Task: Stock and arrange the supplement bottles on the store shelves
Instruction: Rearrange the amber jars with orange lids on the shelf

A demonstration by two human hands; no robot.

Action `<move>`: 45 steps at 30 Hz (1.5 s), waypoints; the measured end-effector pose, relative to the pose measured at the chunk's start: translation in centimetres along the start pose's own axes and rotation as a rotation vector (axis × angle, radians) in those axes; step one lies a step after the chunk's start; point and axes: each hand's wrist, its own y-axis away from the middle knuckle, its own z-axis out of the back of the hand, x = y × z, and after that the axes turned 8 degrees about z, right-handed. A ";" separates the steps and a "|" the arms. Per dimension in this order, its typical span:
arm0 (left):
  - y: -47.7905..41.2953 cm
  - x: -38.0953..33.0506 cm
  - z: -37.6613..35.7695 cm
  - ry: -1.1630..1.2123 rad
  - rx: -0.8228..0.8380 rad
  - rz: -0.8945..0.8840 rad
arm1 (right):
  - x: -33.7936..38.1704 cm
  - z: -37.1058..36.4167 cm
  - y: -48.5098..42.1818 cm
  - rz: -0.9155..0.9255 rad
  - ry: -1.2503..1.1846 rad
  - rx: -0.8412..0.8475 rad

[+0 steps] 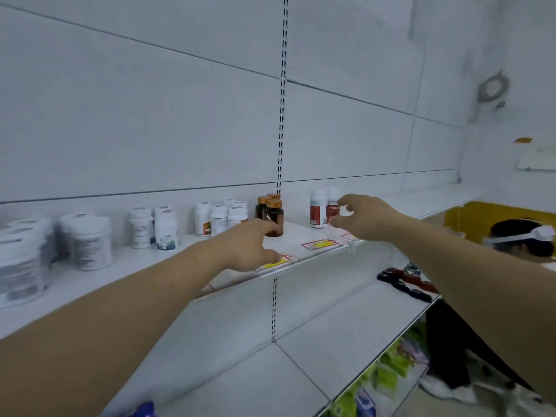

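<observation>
White store shelf (126,266) w/ slotted back panels ahead of me. My left hand (249,245) reaches in w/ fingers spread, gripping nothing, index tip at the front of the amber bottles (274,215) mid-shelf. My right hand (365,218) curves in a C at the red-label bottles (318,207) just right of them; can't tell if it's gripping one. White bottles (219,218) stand further left.
</observation>
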 end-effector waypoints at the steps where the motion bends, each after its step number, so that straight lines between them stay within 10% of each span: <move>1: -1.1 -0.4 -0.1 -0.005 -0.012 0.020 | -1.0 -0.5 -1.3 0.018 -0.010 0.009; 20: -21.8 -6.5 -3.0 0.003 -0.222 0.099 | -13.7 -4.7 -22.7 0.205 -0.081 0.119; 45: -35.4 -5.2 -8.5 0.058 -0.515 0.711 | -16.9 -13.7 -36.8 0.774 -0.336 0.075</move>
